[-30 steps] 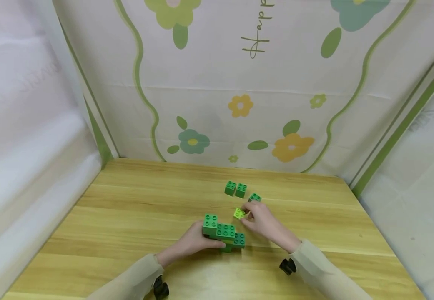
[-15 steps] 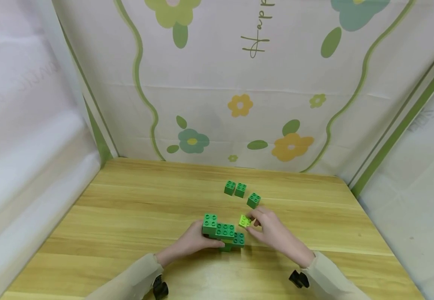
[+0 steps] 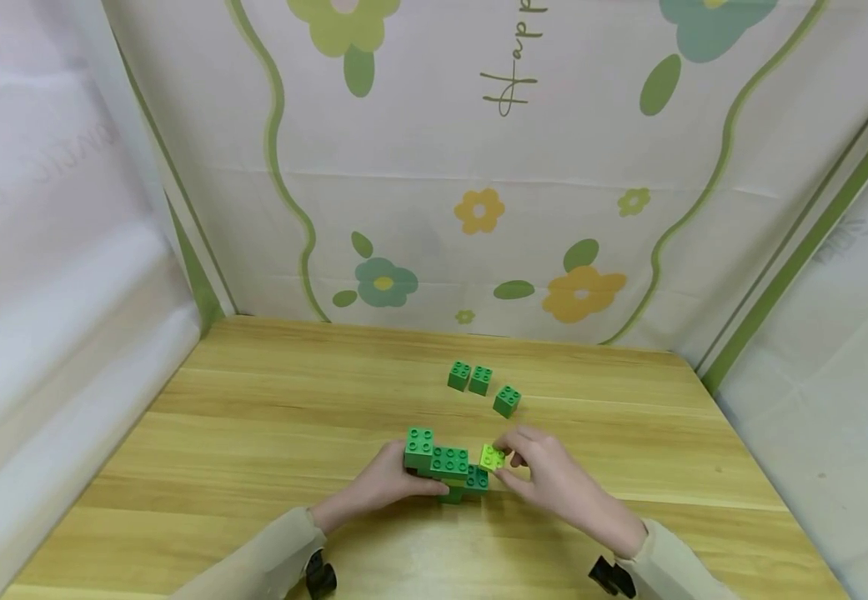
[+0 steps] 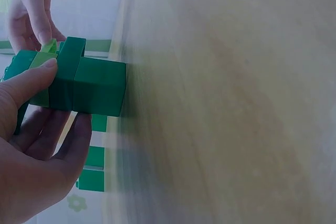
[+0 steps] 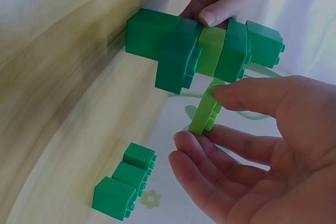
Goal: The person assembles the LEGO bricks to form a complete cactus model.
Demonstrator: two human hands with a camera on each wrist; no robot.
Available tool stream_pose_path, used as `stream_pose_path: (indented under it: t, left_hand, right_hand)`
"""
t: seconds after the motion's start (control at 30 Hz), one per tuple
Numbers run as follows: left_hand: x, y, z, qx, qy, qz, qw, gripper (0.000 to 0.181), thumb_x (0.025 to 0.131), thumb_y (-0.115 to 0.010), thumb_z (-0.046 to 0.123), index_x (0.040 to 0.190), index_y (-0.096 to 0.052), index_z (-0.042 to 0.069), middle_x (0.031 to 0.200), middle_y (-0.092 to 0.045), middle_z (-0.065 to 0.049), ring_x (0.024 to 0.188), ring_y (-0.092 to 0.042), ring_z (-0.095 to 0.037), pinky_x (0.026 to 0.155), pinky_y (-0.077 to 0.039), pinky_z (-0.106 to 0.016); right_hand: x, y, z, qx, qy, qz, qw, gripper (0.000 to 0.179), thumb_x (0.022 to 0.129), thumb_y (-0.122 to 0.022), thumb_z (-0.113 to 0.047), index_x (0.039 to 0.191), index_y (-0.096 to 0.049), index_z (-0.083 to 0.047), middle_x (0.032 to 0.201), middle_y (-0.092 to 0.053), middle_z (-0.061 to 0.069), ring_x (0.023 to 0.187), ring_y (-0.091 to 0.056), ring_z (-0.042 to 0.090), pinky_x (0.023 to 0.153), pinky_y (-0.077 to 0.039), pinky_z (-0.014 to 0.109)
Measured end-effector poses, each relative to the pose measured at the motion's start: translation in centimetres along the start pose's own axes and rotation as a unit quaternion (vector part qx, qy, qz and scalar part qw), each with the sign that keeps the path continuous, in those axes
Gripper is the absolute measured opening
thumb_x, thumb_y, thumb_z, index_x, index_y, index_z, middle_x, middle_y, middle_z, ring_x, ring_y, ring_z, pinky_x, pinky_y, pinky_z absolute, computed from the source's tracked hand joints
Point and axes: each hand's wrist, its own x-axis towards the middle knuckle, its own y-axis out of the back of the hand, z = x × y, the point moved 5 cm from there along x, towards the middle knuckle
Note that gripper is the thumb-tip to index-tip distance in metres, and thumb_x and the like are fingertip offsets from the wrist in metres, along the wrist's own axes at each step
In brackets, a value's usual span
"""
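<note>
My left hand (image 3: 383,485) grips a stacked toy-brick build (image 3: 450,460) from its left side. Dark green bricks make up most of it, with one lime layer (image 5: 211,51) between them, as the right wrist view shows. The thumb (image 4: 37,80) presses that lime layer in the left wrist view; fingers support the far side. Between thumb and fingers, my right hand (image 3: 554,477) pinches a thin lime brick (image 3: 490,457), studs up. It is close to the build's right end, above a lower green brick (image 3: 478,477); I cannot tell whether they touch.
Three loose green bricks lie on the wooden table (image 3: 276,400) beyond the hands: a close pair, left (image 3: 459,376) and right (image 3: 480,380), and a single brick (image 3: 507,402) nearer. Behind the table hangs a white flower-printed cloth (image 3: 403,208), with white side walls.
My right hand has brought the lime brick toward me and slightly right, up to the build, uncovering the single green brick. My left hand and the build have barely moved.
</note>
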Motion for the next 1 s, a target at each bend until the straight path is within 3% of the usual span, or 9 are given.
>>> stream_pose_path:
  t: [0.53, 1.0]
  left_hand:
    - [0.02, 0.09, -0.02, 0.007, -0.001, 0.0, 1.0, 0.04, 0.079, -0.085, 0.022, 0.115, -0.071, 0.013, 0.11, -0.076, -0.003, 0.099, -0.07, -0.009, 0.089, -0.053, -0.019]
    - [0.13, 0.15, -0.04, 0.014, -0.006, 0.003, 0.9999, 0.041, 0.078, -0.085, 0.022, 0.115, -0.07, 0.014, 0.11, -0.076, -0.002, 0.1, -0.07, -0.011, 0.089, -0.054, -0.02]
  right_hand:
    - [-0.45, -0.61, -0.08, 0.017, -0.006, -0.043, 0.9989, 0.025, 0.082, -0.077, -0.007, 0.106, -0.07, -0.004, 0.098, -0.071, 0.007, 0.076, -0.065, 0.013, 0.064, -0.057, 0.02]
    - [-0.44, -0.8, 0.15, 0.039, 0.023, -0.059, 0.9972, 0.03, 0.081, -0.077, -0.007, 0.11, -0.07, -0.002, 0.1, -0.071, 0.009, 0.076, -0.066, 0.011, 0.065, -0.057, 0.016]
